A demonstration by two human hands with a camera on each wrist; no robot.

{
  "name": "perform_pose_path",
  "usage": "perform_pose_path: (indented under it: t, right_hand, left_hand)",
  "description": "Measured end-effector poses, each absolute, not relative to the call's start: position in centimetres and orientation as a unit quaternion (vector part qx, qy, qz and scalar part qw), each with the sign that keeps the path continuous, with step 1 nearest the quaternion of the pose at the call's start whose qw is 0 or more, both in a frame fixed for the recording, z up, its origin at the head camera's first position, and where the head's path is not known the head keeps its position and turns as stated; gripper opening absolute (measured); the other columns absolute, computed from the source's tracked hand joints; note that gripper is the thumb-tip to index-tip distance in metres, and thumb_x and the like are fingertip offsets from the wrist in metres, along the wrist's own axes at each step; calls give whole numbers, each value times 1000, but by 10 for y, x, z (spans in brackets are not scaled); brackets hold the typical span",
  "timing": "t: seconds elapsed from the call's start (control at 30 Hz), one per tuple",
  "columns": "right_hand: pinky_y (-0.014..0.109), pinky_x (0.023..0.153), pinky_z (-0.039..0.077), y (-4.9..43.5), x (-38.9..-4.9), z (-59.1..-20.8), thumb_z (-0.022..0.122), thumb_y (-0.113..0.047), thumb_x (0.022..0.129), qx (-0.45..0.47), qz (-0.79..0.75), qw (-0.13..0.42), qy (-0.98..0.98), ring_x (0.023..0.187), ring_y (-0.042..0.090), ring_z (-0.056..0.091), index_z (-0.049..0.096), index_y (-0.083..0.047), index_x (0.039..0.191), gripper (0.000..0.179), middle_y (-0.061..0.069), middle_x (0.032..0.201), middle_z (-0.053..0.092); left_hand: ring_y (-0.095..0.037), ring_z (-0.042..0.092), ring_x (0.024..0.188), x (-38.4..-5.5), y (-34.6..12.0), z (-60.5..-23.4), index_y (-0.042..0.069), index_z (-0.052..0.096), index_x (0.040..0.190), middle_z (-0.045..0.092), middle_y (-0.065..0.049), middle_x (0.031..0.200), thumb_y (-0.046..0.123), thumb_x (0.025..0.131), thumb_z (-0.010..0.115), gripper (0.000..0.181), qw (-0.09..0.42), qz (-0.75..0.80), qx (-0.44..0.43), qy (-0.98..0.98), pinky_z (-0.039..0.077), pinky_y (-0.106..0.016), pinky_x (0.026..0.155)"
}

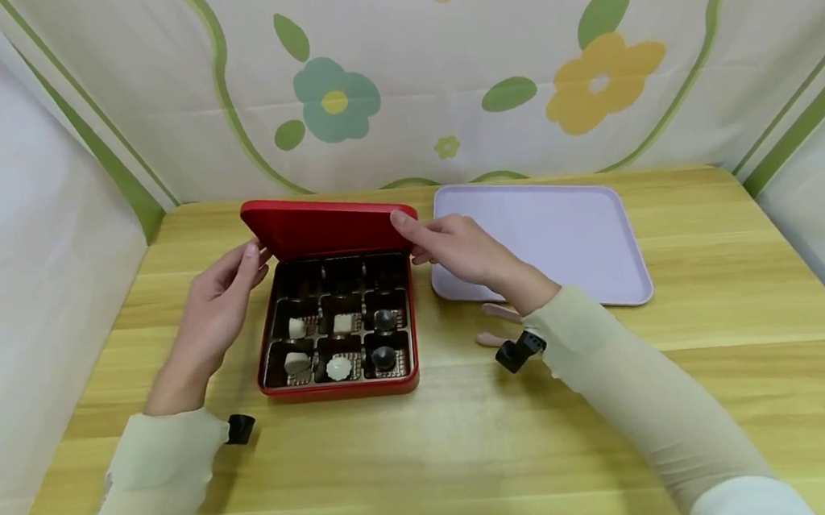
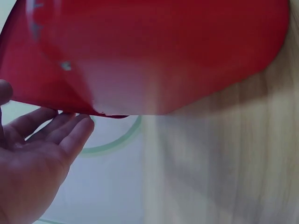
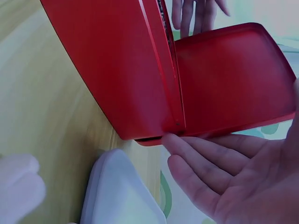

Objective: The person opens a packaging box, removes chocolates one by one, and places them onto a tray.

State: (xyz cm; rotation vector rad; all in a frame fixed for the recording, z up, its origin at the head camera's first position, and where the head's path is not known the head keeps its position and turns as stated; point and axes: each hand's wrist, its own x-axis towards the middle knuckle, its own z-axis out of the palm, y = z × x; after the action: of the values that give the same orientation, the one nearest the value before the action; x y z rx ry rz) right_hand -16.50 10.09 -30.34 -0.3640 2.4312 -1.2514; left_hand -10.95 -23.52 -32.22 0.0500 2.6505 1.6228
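Note:
A red tin box point(image 1: 340, 390) stands on the table with its hinged lid point(image 1: 330, 225) tilted up at the back. Its dark divided tray point(image 1: 314, 301) has chocolates, white ones such as the shell-like piece point(image 1: 339, 367) and dark ones point(image 1: 384, 358), in the middle and front rows. The back row is in shadow. My left hand point(image 1: 216, 309) is at the lid's left side, fingers loosely extended against its edge, also in the left wrist view. My right hand point(image 1: 466, 249) holds the lid's right corner, thumb over the rim and fingers along the side.
A lilac tray point(image 1: 542, 235) lies at the back right, beside the box. Two pink rounded ends point(image 1: 502, 312) of some utensil show near my right wrist, the rest hidden under the forearm. A flowered white cloth point(image 1: 398, 73) hangs behind the wooden table point(image 1: 428, 458).

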Motion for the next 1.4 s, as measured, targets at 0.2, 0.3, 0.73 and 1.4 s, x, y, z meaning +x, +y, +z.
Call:
perform_pose_path:
  t: [0.2, 0.3, 0.73, 1.4]
  right_hand:
    - [48, 113, 53, 100, -170, -308, 58, -64, 103, -138, -425, 172, 878, 124, 25, 71, 66, -15, 148, 67, 5, 132, 77]
    - [47, 110, 56, 100, -170, -313, 66, -51, 104, -127, -430, 152, 881, 125, 24, 71, 65, -13, 147, 57, 7, 131, 78]
    - [44, 102, 59, 92, -173, -322, 64, -19, 105, -132, -439, 113, 882, 115, 25, 75, 68, -8, 143, 39, 10, 121, 81]
    - [39, 91, 63, 86, -197, -317, 69, -34, 104, -129, -422, 131, 888, 109, 26, 80, 65, -4, 147, 52, 12, 119, 83]
  left_hand:
    - [-28, 60, 144, -116, -233, -332, 17, 49, 162, 57, -14, 160, 48, 113, 48, 58, 5, 521, -30, 853, 51, -28, 118]
    - [-21, 62, 142, -120, -232, -336, 18, 50, 161, 58, -13, 159, 45, 112, 54, 56, 9, 523, -41, 851, 52, -16, 109]
    - [-2, 64, 128, -135, -238, -337, 20, 38, 167, 48, -16, 166, 34, 115, 50, 56, 38, 554, -30, 831, 55, -16, 103]
    - [-25, 58, 146, -157, -248, -338, 16, 37, 168, 41, -7, 173, 41, 116, 44, 58, 99, 544, -32, 832, 52, -32, 117]
